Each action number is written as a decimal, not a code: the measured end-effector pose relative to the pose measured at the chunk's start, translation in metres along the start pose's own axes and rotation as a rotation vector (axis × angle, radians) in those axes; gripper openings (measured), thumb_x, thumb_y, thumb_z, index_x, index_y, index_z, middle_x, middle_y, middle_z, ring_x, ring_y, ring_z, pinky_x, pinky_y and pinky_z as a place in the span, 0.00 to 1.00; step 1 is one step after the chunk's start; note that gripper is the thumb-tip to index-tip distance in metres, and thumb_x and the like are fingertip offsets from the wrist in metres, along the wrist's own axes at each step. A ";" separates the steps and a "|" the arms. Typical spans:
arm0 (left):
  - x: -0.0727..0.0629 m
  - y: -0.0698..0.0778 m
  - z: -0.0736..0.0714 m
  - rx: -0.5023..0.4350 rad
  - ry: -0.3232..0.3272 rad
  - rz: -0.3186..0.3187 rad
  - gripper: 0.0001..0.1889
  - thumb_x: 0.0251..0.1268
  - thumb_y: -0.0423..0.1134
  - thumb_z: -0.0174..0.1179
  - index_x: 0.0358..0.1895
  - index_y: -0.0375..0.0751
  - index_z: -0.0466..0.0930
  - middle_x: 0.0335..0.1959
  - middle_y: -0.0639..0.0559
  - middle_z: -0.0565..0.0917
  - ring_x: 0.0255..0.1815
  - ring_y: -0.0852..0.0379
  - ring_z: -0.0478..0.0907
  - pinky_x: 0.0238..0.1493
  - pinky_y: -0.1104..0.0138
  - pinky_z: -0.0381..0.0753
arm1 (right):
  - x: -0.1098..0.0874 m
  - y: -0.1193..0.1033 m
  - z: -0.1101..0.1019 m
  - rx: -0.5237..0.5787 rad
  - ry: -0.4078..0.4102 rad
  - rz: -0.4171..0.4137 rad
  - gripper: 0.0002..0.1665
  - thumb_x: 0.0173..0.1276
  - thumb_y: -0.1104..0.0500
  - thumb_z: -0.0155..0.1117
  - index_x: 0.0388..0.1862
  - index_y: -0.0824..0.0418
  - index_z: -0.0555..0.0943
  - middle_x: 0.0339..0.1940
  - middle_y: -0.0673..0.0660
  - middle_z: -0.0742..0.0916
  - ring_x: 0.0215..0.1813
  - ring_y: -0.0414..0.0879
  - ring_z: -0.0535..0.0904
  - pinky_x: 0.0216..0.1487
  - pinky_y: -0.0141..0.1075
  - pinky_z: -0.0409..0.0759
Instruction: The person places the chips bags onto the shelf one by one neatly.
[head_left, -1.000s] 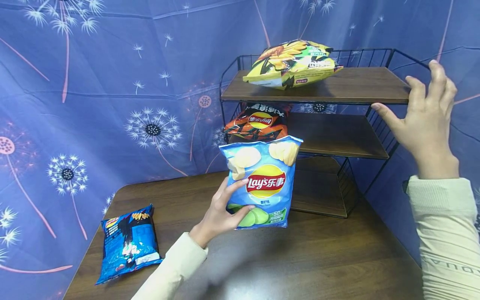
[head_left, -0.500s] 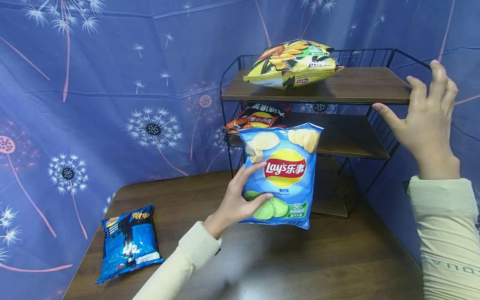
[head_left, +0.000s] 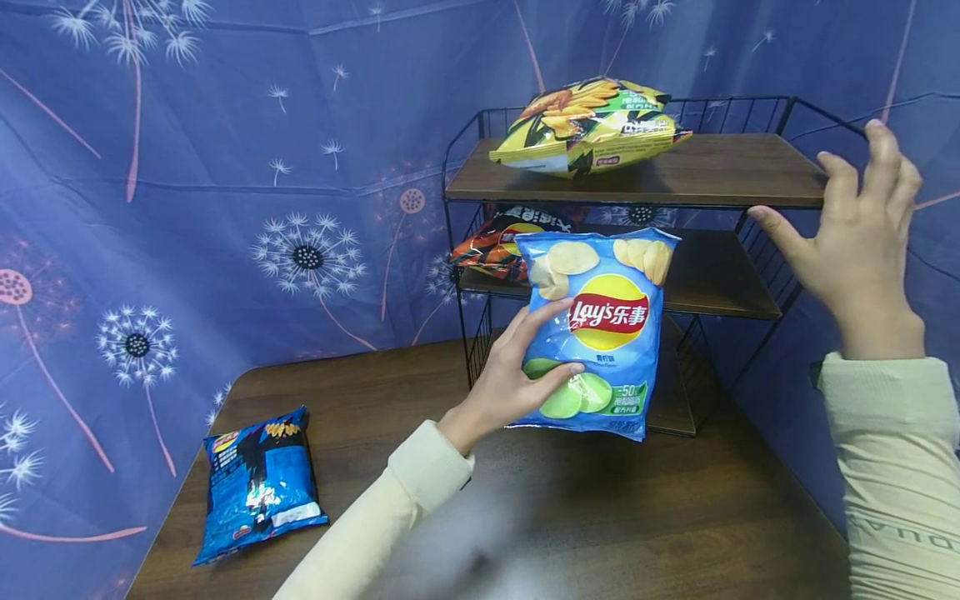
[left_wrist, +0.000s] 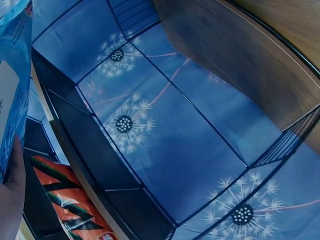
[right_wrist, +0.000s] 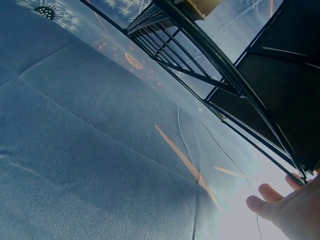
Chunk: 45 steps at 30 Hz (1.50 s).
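The left hand (head_left: pixel 513 379) grips the lime-flavour Lay's chip bag (head_left: pixel 622 333) by its left side, thumb on the front face. The bag is near upright, slightly tilted, above the desk (head_left: pixel 660 517) and in front of the three-tier rack (head_left: pixel 750 167), overlapping its middle and bottom shelves in the head view.

The right hand (head_left: pixel 866 233) is at the right end of the top shelf, fingers spread, thumb just beside the front corner. Whether the thumb bears on the board cannot be determined.

Rack contents: top shelf, a yellow chip bag (head_left: pixel 592 125), lying left of centre; middle shelf, an orange-and-black Lay's bag (head_left: pixel 498 242), at the left end, partly hidden. Wire rails edge the top shelf at rear and sides. Open room extends along the top shelf from the yellow bag to the right hand.

A dark-blue chip bag (head_left: pixel 258 492) lies near the desk's left edge.
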<state>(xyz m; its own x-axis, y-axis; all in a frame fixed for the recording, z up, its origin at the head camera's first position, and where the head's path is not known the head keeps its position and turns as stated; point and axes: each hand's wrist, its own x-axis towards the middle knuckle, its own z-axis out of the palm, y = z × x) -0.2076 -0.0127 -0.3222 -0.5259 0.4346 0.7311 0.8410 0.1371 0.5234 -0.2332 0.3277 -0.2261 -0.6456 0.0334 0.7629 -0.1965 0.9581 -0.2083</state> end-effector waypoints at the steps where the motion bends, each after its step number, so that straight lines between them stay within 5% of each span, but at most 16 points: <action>1: 0.002 0.000 0.001 -0.001 -0.002 -0.003 0.35 0.54 0.38 0.64 0.66 0.50 0.58 0.62 0.48 0.66 0.58 0.57 0.68 0.53 0.69 0.75 | 0.000 0.000 0.000 -0.001 0.000 0.001 0.61 0.54 0.21 0.38 0.67 0.70 0.57 0.74 0.55 0.45 0.72 0.57 0.38 0.70 0.57 0.38; 8: 0.011 0.002 0.005 0.013 0.004 -0.024 0.36 0.54 0.39 0.64 0.66 0.51 0.57 0.63 0.47 0.61 0.61 0.57 0.63 0.54 0.68 0.74 | 0.000 -0.001 0.000 0.000 -0.004 0.013 0.61 0.55 0.21 0.38 0.67 0.70 0.57 0.74 0.55 0.45 0.72 0.57 0.38 0.70 0.56 0.37; 18: 0.023 0.005 0.013 0.055 -0.008 -0.115 0.35 0.55 0.43 0.63 0.66 0.56 0.57 0.70 0.50 0.49 0.72 0.57 0.42 0.59 0.60 0.70 | 0.001 -0.003 -0.001 -0.019 -0.024 0.047 0.66 0.50 0.17 0.34 0.67 0.70 0.56 0.75 0.56 0.45 0.73 0.57 0.38 0.70 0.57 0.36; 34: 0.041 0.005 0.029 0.106 -0.025 -0.182 0.36 0.56 0.45 0.62 0.67 0.61 0.55 0.68 0.53 0.51 0.72 0.60 0.40 0.59 0.57 0.70 | 0.001 -0.001 0.000 -0.006 -0.025 0.049 0.61 0.54 0.21 0.38 0.68 0.70 0.56 0.75 0.54 0.44 0.73 0.56 0.37 0.70 0.57 0.36; 45: 0.055 0.002 0.033 0.112 0.007 -0.137 0.34 0.57 0.37 0.59 0.68 0.55 0.56 0.67 0.48 0.55 0.71 0.59 0.45 0.59 0.61 0.69 | 0.001 -0.001 0.000 -0.002 -0.034 0.055 0.61 0.54 0.20 0.38 0.68 0.70 0.56 0.75 0.54 0.44 0.73 0.56 0.37 0.70 0.56 0.35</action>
<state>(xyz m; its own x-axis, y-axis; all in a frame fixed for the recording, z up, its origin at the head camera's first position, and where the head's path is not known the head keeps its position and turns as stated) -0.2309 0.0407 -0.2956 -0.6375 0.3991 0.6591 0.7698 0.2937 0.5667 -0.2338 0.3266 -0.2249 -0.6801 0.0767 0.7291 -0.1585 0.9556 -0.2484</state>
